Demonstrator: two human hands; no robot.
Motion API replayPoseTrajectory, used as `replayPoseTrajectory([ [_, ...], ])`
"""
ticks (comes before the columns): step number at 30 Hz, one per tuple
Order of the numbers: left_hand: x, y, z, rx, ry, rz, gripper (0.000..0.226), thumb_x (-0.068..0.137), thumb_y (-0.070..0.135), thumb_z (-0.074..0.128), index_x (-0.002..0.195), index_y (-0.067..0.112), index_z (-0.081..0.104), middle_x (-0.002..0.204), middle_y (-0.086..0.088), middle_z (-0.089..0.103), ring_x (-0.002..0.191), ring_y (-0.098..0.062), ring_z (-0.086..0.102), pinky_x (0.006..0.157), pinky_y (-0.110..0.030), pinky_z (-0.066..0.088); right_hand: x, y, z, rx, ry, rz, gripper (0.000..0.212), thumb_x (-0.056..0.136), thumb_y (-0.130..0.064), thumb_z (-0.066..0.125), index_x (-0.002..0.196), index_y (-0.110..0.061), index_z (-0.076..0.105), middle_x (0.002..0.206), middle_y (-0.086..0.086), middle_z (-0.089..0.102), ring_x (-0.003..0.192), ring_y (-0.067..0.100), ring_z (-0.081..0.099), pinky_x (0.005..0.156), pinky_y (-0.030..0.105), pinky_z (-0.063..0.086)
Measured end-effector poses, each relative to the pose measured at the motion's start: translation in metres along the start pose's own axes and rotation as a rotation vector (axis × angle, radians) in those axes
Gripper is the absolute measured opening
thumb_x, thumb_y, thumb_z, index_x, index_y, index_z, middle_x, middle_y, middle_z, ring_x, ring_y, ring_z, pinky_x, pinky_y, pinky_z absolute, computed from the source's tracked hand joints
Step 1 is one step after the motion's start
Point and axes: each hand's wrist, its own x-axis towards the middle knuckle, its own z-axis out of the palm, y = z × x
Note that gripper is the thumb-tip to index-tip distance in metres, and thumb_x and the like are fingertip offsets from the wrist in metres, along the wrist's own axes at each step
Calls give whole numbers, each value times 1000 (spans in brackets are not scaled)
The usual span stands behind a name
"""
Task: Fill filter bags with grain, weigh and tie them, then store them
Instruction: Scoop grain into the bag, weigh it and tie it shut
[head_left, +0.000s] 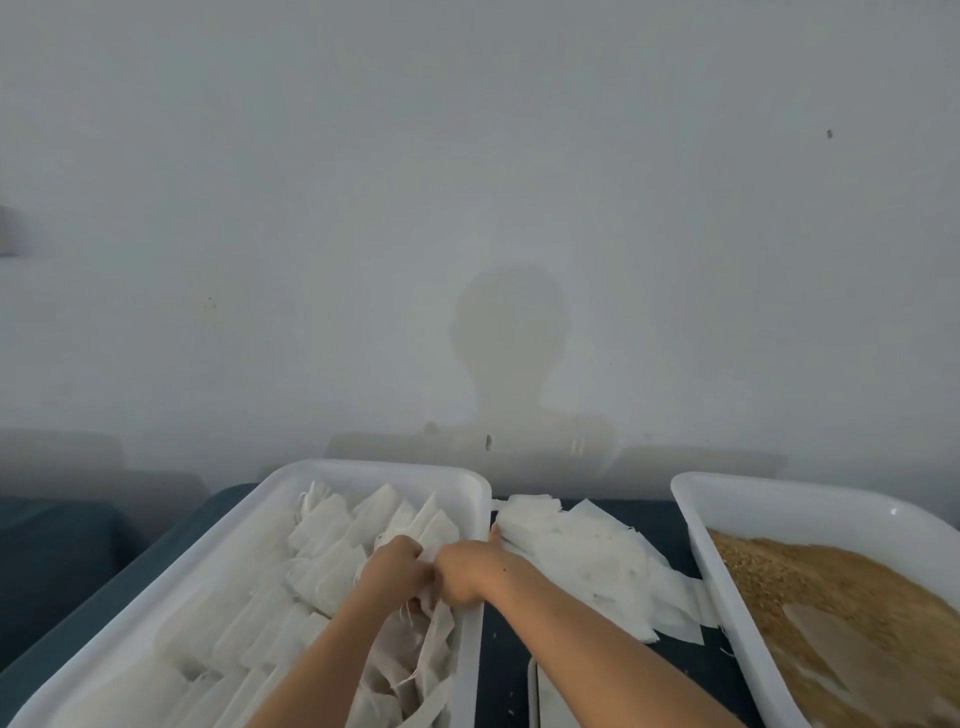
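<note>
Both hands met over the right side of the left tray (291, 480). My left hand (397, 569) had its fingers curled into the white filter bags (322, 551); my right hand (465, 569) was bunched beside it at the tray's right wall, pinching what looked like a bag's top. I couldn't tell whether it was one bag or several.

Judged step: tying or storing a bag. To do it well I'd have kept the neck gathered tight in one hand, pulled the string with the other, and laid the bag flat among the rest.

The left tray held many white bags, strings loose near my wrists. A loose pile of flat bags (587, 556) lay on the dark surface (506, 670) between trays. The right tray (779, 493) held brown grain (831, 582).
</note>
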Motion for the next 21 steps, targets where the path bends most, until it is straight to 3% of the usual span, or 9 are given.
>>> replayPoseTrajectory([
  [3, -3, 0, 1, 25, 7, 27, 19, 82, 12, 52, 63, 15, 47, 58, 1, 52, 78, -26, 65, 65, -26, 45, -6, -5, -1, 45, -21, -3, 33, 97, -19, 41, 123, -6, 55, 122, 17, 57, 122, 34, 44, 110, 61, -8],
  [6, -7, 0, 1, -18, 65, 47, 8, 87, 19, 53, 81, 13, 53, 74, -3, 58, 86, -27, 65, 73, -29, 48, -14, 2, 6, 101, 126, -58, 29, 95, -14, 41, 116, -6, 59, 116, 16, 60, 115, 34, 48, 114, 56, -2],
  [9, -10, -1, -3, -56, 232, 86, 12, 90, 22, 57, 93, 15, 47, 87, 0, 56, 89, -22, 59, 73, -27, 43, -26, 26, 14, 433, 388, -156, 30, 94, -8, 40, 105, -13, 67, 114, 7, 63, 111, 28, 51, 110, 39, 24],
  [11, -13, 2, -6, -131, 357, 123, 11, 91, 19, 56, 95, 17, 46, 89, 2, 57, 85, -19, 57, 71, -27, 42, -34, 49, 17, 689, 560, -119, 35, 92, -1, 38, 103, -16, 68, 112, -1, 63, 106, 19, 56, 94, 23, 40],
  [13, -16, 9, -8, -191, 422, 164, 9, 91, 17, 56, 93, 19, 48, 90, 4, 60, 83, -15, 57, 70, -27, 43, -41, 79, 22, 810, 702, 21, 37, 88, 3, 37, 103, -15, 65, 108, -6, 61, 102, 14, 56, 81, 15, 40],
  [16, -19, 20, -8, -253, 439, 247, 10, 89, 12, 58, 90, 19, 51, 90, 7, 61, 84, -13, 58, 71, -27, 45, -45, 127, 39, 773, 767, 336, 36, 87, 6, 38, 111, -13, 58, 118, 0, 57, 108, 16, 52, 88, 24, 42],
  [18, -21, 26, -6, -245, 419, 280, 11, 90, 11, 57, 88, 20, 52, 88, 11, 60, 86, -11, 58, 75, -28, 47, -48, 150, 50, 726, 675, 583, 34, 89, 0, 42, 119, -13, 50, 126, 6, 50, 115, 23, 48, 91, 32, 42],
  [21, -21, 30, -2, -213, 418, 313, 9, 90, 12, 57, 88, 20, 53, 88, 12, 57, 89, -10, 56, 68, -19, 40, -55, 171, 62, 620, 463, 837, 46, 93, -11, 46, 136, -7, 30, 139, 14, 37, 127, 31, 39, 99, 39, 39],
])
